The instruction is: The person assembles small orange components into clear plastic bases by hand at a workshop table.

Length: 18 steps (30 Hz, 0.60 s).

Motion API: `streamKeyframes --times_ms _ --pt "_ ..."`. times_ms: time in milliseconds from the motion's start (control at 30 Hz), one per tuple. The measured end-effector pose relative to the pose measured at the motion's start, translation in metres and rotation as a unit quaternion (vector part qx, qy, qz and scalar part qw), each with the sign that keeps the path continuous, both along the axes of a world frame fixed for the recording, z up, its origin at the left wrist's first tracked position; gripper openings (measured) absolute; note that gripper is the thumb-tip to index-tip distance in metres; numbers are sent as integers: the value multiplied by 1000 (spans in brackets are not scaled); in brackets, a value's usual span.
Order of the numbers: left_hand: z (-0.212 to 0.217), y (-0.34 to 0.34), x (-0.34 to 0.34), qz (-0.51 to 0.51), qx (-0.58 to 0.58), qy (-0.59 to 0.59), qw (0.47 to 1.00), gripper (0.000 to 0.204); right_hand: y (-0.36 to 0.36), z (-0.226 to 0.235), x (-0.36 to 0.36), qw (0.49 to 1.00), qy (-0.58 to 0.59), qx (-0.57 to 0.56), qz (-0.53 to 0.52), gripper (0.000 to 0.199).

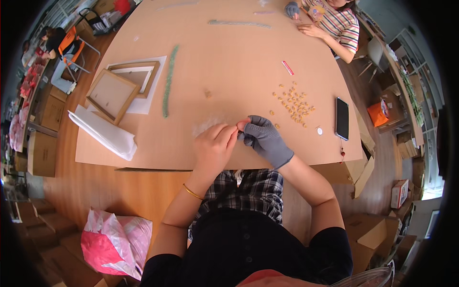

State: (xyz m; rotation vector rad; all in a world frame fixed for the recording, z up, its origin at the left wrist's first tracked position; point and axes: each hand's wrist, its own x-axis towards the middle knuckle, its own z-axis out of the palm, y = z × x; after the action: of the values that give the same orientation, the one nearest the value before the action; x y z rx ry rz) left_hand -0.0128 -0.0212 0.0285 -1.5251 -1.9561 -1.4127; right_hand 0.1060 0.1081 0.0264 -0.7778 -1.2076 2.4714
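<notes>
My left hand [214, 146], bare with a gold bangle at the wrist, meets my right hand [267, 141] over the near part of the table. A grey dotted glove covers the right hand, leaving some fingertips bare. The fingers of both are pinched together; what lies between them is too small or hidden to make out. Thin clear plastic [205, 125] lies just beyond my left hand. Right of my gloved hand, small golden-yellow pieces [296, 105] are scattered in a loose heap, with a few strays nearer the glove. A small tan piece [207, 93] lies farther out.
Wooden frames [112, 95] and a folded white sheet [103, 134] occupy the table's left. A green strip [169, 81] lies beside them. At right are a phone [342, 118], a white disc [320, 131] and a red-white strip [287, 68]. Another person [330, 26] sits at the far right.
</notes>
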Motion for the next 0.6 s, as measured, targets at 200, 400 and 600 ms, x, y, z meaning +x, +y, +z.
streamKeyframes --times_ms 200,400,600 --pt "2 -3 -5 14 -37 100 994 14 -18 -8 -4 995 43 -50 -77 9" --pt "2 -3 -9 13 -35 120 992 16 -19 -19 -6 992 55 -87 -73 4" --pt "0 -2 -12 18 -44 128 991 17 -28 -24 -10 986 80 -116 -92 3"
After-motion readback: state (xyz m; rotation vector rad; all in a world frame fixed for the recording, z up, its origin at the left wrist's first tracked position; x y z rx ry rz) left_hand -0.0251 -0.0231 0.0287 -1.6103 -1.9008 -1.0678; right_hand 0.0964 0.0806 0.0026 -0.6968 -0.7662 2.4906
